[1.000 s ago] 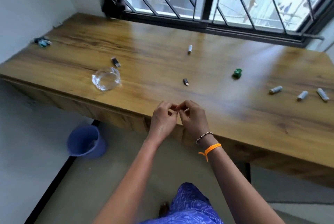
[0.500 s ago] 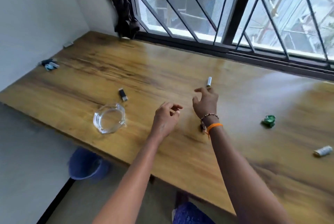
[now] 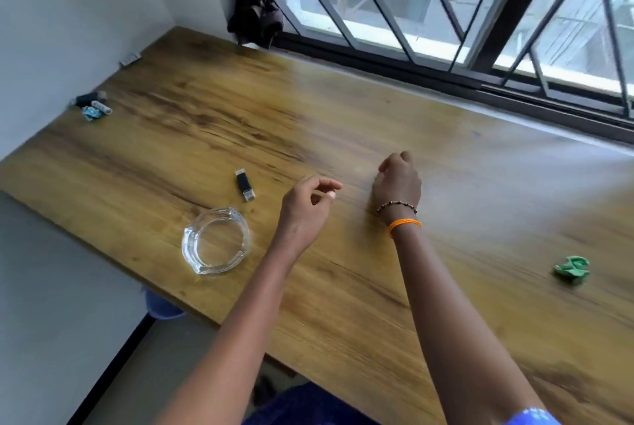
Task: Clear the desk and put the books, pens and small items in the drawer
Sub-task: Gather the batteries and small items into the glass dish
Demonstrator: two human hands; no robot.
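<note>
My right hand is stretched out over the middle of the wooden desk. Its fingers curl down over the spot where a small white cylinder lay, and the cylinder itself is hidden under them. My left hand hovers just left of it above the desk, with thumb and forefinger pinched on something tiny and pale that I cannot make out. A black USB stick lies to the left of my left hand. A crumpled green item lies at the far right. No drawer is in view.
A clear glass ashtray stands near the desk's front edge, left of my left arm. A cluster of small items lies by the left wall. A dark cloth hangs at the barred window. A blue bucket stands under the desk.
My hands parted at the front edge. The right hand reached forward onto the white cylinder, which is now covered. The view moved closer and to the left.
</note>
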